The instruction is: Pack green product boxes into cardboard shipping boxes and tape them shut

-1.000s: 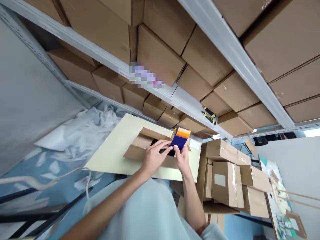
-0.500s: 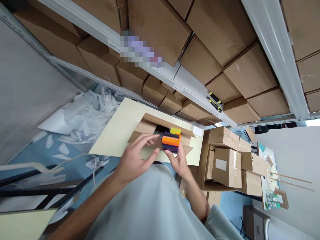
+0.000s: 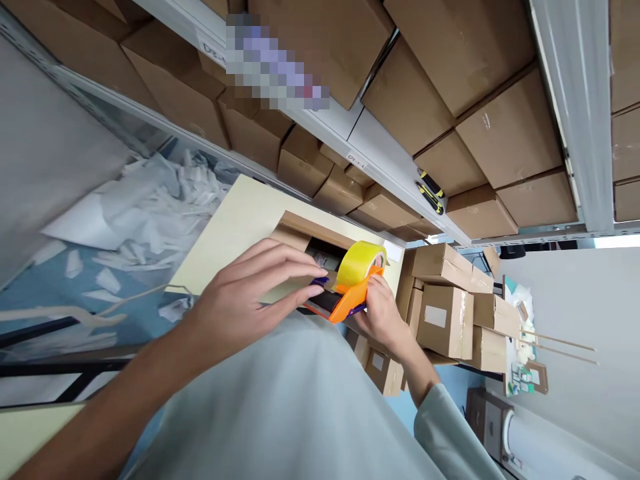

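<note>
My right hand (image 3: 383, 310) is closed around the orange side of a tape dispenser (image 3: 353, 300), which carries a yellow roll of packing tape (image 3: 361, 263). With fingers stretched and thumb below, my left hand (image 3: 255, 293) has its fingertips at the dispenser's purple front end; thumb and forefinger close on that edge. Whether a tape end lies between them is too small to see. Behind the dispenser a cardboard box (image 3: 295, 225) lies with its flaps up on a pale yellow tabletop (image 3: 225, 230). Something dark is inside it, partly hidden by my hand.
Shelves full of cardboard boxes (image 3: 400, 100) rise in front. Two yellow-black utility knives (image 3: 430, 192) lie on the shelf edge. Crumpled white wrapping (image 3: 145, 207) heaps on the floor at left. Stacked cartons (image 3: 445, 320) stand at right.
The dispenser has been turned, so its yellow roll now shows in full and its front end faces left. My left fingertips have come up to that end. The camera view has shifted slightly.
</note>
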A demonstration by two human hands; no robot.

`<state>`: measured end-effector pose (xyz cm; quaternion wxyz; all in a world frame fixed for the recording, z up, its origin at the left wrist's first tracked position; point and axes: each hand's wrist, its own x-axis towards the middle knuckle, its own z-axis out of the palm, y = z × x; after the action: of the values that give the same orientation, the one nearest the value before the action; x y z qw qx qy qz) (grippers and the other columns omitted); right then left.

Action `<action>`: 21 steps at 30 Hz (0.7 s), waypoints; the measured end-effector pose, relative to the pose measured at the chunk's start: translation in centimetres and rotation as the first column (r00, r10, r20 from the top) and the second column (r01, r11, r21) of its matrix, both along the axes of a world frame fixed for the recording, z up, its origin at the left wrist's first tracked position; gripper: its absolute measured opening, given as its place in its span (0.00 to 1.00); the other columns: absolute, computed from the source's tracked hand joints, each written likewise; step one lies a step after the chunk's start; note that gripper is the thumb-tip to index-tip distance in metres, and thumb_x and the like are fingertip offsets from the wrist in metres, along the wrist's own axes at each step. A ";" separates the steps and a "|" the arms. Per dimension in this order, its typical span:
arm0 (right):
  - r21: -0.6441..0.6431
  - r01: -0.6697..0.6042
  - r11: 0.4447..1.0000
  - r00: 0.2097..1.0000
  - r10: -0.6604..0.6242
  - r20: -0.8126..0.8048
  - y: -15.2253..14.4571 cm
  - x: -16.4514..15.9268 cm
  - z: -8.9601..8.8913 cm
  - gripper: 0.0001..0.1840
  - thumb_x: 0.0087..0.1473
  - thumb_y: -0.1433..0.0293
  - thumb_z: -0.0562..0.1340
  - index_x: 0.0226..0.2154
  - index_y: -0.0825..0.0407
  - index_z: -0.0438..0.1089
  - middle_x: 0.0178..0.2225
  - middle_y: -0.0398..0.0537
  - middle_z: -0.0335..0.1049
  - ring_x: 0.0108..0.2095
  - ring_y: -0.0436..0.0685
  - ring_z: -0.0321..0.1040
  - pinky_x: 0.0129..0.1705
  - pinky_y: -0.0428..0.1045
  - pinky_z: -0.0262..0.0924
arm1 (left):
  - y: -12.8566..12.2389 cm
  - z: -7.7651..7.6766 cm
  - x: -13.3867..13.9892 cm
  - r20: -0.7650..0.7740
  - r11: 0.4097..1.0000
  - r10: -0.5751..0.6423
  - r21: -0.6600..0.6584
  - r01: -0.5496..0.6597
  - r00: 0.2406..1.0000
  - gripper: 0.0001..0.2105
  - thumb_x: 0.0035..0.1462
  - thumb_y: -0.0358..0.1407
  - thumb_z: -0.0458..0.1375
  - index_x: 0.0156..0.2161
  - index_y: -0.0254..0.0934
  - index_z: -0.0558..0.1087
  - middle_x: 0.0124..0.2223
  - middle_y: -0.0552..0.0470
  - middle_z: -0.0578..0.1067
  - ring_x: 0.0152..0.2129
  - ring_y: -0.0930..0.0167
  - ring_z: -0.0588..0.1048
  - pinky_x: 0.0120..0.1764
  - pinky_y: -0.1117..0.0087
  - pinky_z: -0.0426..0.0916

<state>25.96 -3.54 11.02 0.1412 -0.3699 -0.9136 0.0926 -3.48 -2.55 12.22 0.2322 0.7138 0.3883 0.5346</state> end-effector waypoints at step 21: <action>-0.455 -0.026 0.890 0.986 0.097 0.134 -3.6 -0.8 4.2 0.14 0.76 0.55 0.59 0.47 0.48 0.67 0.37 0.51 0.76 0.37 0.64 0.74 0.45 0.58 0.73 | -5.8 -3.5 -0.7 0.086 0.850 0.058 -0.527 -0.004 0.995 0.11 0.69 0.46 0.60 0.35 0.51 0.81 0.34 0.56 0.84 0.34 0.64 0.81 0.42 0.62 0.78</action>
<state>25.15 -7.13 15.22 -0.0221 -0.3693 -0.8865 0.2779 -4.15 -8.38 8.76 0.4286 0.5897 0.5191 0.4463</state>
